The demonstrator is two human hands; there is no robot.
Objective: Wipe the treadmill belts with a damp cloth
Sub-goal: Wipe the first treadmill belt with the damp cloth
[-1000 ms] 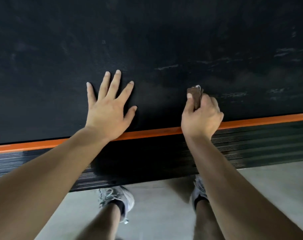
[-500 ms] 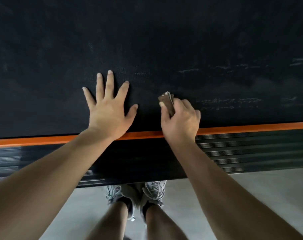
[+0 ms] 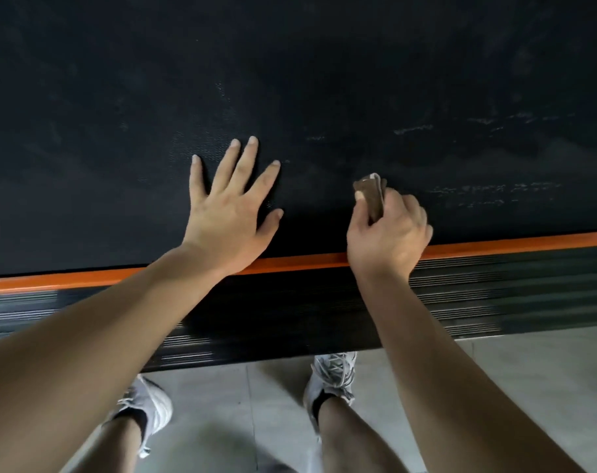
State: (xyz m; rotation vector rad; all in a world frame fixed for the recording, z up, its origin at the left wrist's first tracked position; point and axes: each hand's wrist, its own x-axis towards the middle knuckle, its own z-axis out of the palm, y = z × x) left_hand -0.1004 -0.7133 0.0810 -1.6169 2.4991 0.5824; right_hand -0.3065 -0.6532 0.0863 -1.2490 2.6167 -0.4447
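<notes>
A wide black treadmill belt (image 3: 290, 80) fills the upper half of the head view. My left hand (image 3: 229, 216) lies flat on it with fingers spread, near the belt's front edge. To its right, my right hand (image 3: 389, 233) grips a small folded brown cloth (image 3: 372, 196) and holds it against the belt. Only the cloth's upper end shows above my fingers. Pale smears (image 3: 488, 192) mark the belt to the right of the cloth.
An orange strip (image 3: 512, 244) runs along the belt's near edge, with a black ribbed side rail (image 3: 495, 295) below it. Under that lies a pale tiled floor (image 3: 529, 387), where my two feet in grey-white trainers (image 3: 334, 373) stand close to the treadmill.
My right hand with the cloth slid left along the belt, then back a little to the right. My feet have moved apart. My left hand stays flat on the belt.
</notes>
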